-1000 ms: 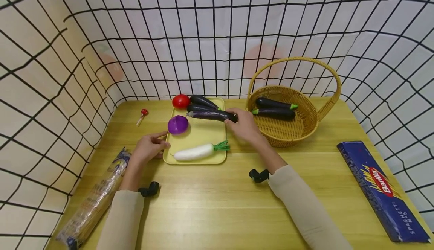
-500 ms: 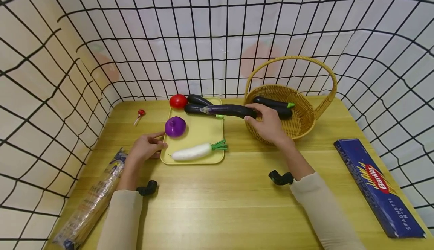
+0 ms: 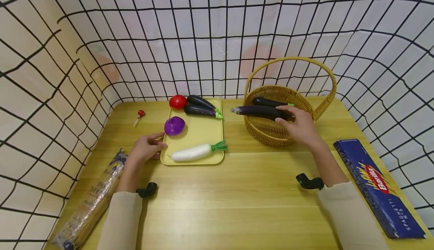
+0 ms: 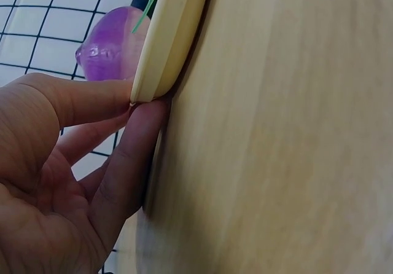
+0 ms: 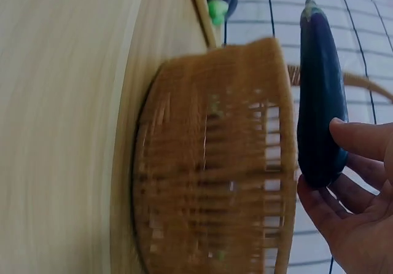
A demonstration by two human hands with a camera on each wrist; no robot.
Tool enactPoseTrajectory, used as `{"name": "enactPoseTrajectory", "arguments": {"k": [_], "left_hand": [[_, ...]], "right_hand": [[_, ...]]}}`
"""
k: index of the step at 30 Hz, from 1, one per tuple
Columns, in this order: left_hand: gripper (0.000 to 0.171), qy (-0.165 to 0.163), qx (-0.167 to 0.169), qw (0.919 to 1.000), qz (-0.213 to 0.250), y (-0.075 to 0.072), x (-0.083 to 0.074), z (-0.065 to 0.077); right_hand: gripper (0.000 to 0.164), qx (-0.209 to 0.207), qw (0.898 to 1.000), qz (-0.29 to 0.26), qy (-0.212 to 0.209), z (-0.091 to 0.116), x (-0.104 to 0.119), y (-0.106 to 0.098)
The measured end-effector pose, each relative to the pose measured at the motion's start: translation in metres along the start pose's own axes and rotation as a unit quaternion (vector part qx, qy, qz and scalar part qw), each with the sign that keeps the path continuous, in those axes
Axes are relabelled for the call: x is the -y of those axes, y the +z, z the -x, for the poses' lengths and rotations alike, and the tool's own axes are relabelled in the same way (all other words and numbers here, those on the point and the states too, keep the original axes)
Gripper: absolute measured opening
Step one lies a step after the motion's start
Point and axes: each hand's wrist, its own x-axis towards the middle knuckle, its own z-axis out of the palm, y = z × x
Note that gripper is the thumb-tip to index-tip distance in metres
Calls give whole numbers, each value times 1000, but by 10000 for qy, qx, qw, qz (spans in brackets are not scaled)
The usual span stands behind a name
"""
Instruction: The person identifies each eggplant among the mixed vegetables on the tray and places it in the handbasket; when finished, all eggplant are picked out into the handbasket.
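Currently held eggplant (image 3: 254, 111): raised off the counter (image 3: 217, 216), over the near left rim of the wicker basket (image 3: 268, 134); roughly level in head view, pale-tipped end toward the tray side. Rim contact: cannot tell.
Right hand (image 3: 300, 125): thumb and fingers clamped on the blunt end of that eggplant.
Left hand (image 3: 145, 149): thumb and fingers pinching the left edge of the yellow tray (image 3: 205, 132); presumably steadying it.
Step in hand: judged to be placing at the basket, release not yet made.
Next move: would seem to call for a little more reach rightward, lowering inside the rim, then letting go.
In the way: front rim, arched handle (image 3: 295, 58), and another eggplant (image 3: 268, 102) lying toward the basket's back; the floor beneath the held one is partly hidden.
Tray contents: two eggplants (image 3: 200, 110), red tomato (image 3: 178, 102), purple onion-like piece (image 3: 174, 126), white radish (image 3: 193, 153).
Counter sides: lollipop (image 3: 141, 113) and bagged pasta (image 3: 96, 201) left, spaghetti box (image 3: 379, 188) right; all well clear of the basket.
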Motion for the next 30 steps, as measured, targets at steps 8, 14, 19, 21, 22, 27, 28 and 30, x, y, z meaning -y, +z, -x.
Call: {"name": "enactPoseTrajectory", "arguments": {"k": [8, 14, 19, 21, 22, 27, 28, 30], "left_hand": [[63, 58, -41, 10000, -40, -1, 1, 0], [64, 68, -38, 10000, -19, -1, 2, 1], [65, 58, -28, 10000, -15, -1, 3, 2], [65, 43, -36, 10000, 1, -1, 3, 1], [65, 31, -40, 10000, 6, -1, 3, 1], [65, -14, -49, 10000, 29, -1, 3, 1], [65, -15, -44, 10000, 30, -1, 2, 0], [65, -21, -46, 10000, 52, -2, 2, 0]], "right_hand": [[48, -115, 9998, 151, 99, 4, -25, -18], [47, 44, 9986, 491, 205, -1, -33, -22], [47, 332, 9946, 944, 278, -10, -42, -19], [48, 480, 9922, 1103, 310, -14, -44, -17], [48, 552, 9912, 1160, 329, -17, -45, -17], [49, 828, 9857, 1417, 389, -28, -46, -16], [49, 886, 9845, 1457, 403, -29, -46, -16], [48, 999, 9823, 1529, 428, -31, -44, -16]]}}
